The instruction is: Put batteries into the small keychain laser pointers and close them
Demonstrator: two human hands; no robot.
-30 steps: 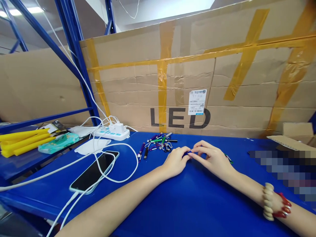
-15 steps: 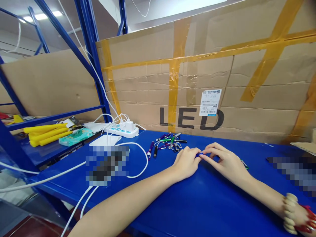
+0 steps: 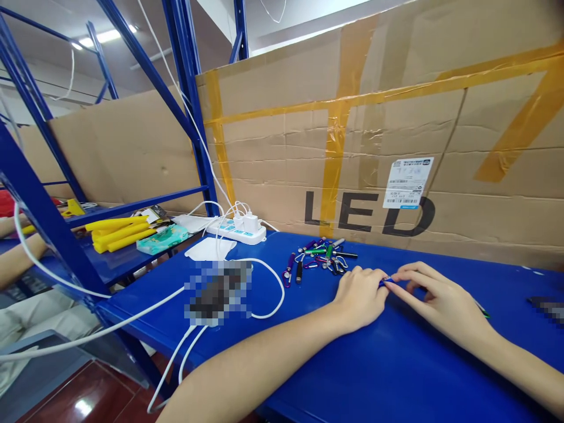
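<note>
My left hand [image 3: 361,299] rests on the blue tabletop with its fingers closed around a small blue flashlight [image 3: 385,282], mostly hidden by the fingers. From the other side, the thumb and fingertips of my right hand [image 3: 434,294] pinch the flashlight's exposed end. Beyond my left hand lies a loose pile of small keychain flashlights [image 3: 315,251] in purple, green, black and silver, several with carabiner clips. A green item [image 3: 484,311] shows partly behind my right hand.
A white power strip [image 3: 240,229] with chargers and looping cables stands at the back left, near a blurred-out device [image 3: 218,291]. A large cardboard sheet [image 3: 282,147] walls the table's back. Yellow tubes [image 3: 118,232] lie farther left, where another person's arm [image 3: 22,258] shows.
The view has swung left, so everything sits farther right in the picture and another person's arm shows at the left. Both hands keep their hold on the blue flashlight.
</note>
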